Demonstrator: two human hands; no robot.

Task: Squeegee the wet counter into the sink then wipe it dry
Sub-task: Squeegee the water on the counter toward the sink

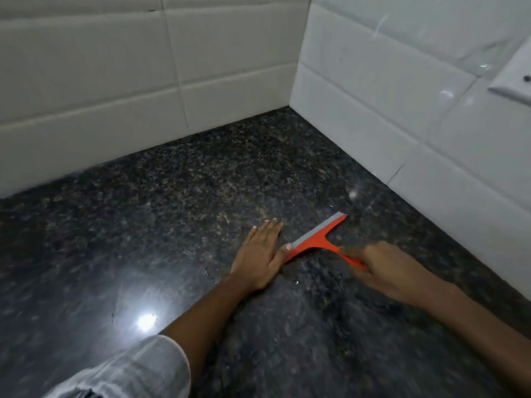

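Note:
An orange squeegee (317,239) with a grey rubber blade lies on the dark speckled granite counter (172,225), its blade running diagonally from lower left to upper right. My right hand (382,268) is closed around its orange handle and looks blurred. My left hand (263,254) rests flat on the counter, fingers together, with the thumb touching the blade's near end. A few water droplets and a bright light reflection (146,321) show on the counter near my left forearm. No sink is in view.
White tiled walls meet in a corner (296,81) behind the counter, one along the back and one along the right. A white switch plate (514,79) sits on the right wall at the frame's edge. My white left sleeve (129,372) fills the lower left.

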